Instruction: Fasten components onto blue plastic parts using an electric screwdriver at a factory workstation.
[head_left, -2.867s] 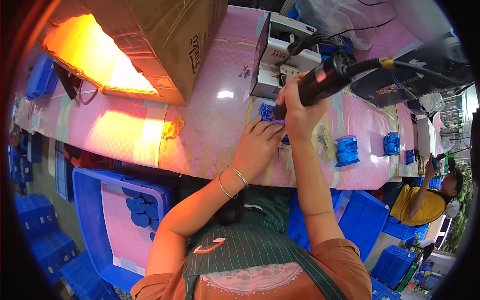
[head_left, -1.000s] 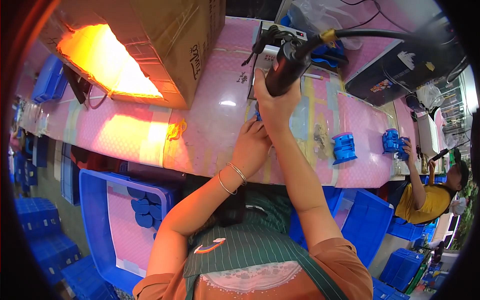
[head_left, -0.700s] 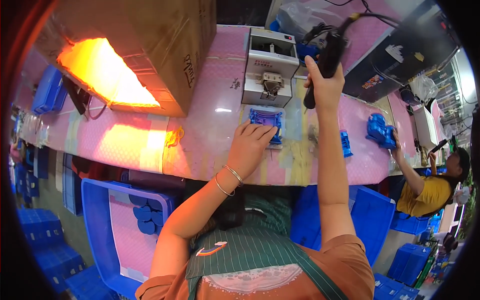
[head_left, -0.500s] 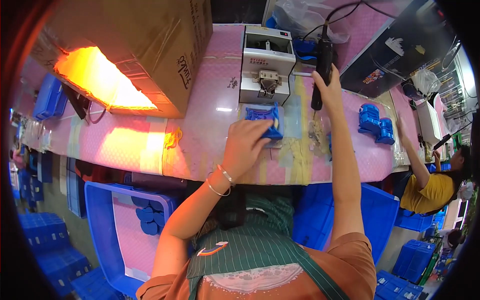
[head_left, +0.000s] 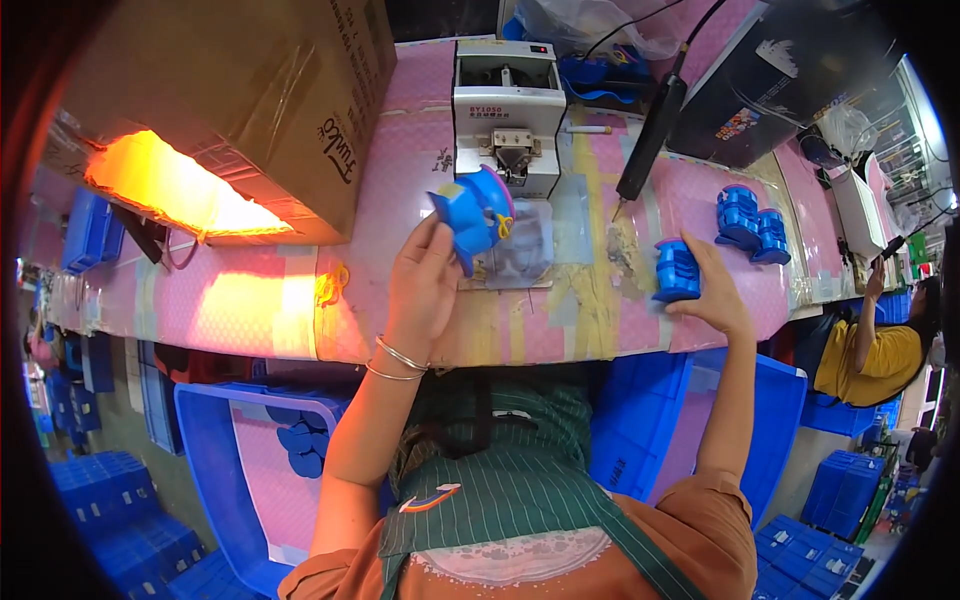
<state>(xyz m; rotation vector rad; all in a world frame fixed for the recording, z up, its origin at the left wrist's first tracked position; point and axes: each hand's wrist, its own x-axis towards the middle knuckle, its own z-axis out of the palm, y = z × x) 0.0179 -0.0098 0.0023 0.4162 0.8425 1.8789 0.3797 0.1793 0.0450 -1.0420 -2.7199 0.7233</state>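
Observation:
My left hand [head_left: 422, 278] is raised above the table, closed on a blue plastic piece [head_left: 470, 212] with a pink rim and a small yellow part at its side. Below it lies a clear flat holder [head_left: 522, 245], in front of a white-and-grey screw feeder [head_left: 508, 125]. With thumb and fingers on opposite edges, my right hand [head_left: 722, 295] grips a second blue plastic piece [head_left: 677, 272] near the table's front right. Between the feeder and that piece, a black electric screwdriver [head_left: 652, 138] hangs tip-down from its cable, untouched.
More blue pieces [head_left: 740, 218] stand at the right. A cardboard box [head_left: 290, 110] with a glowing opening fills the left, with yellow bits [head_left: 330, 285] near it. Blue bins [head_left: 210, 450] sit below the table edge. A co-worker in yellow [head_left: 868, 362] is far right.
My right hand has let go of the screwdriver and moved down to a blue piece. My left hand has lifted its blue piece off the clear holder and moved left.

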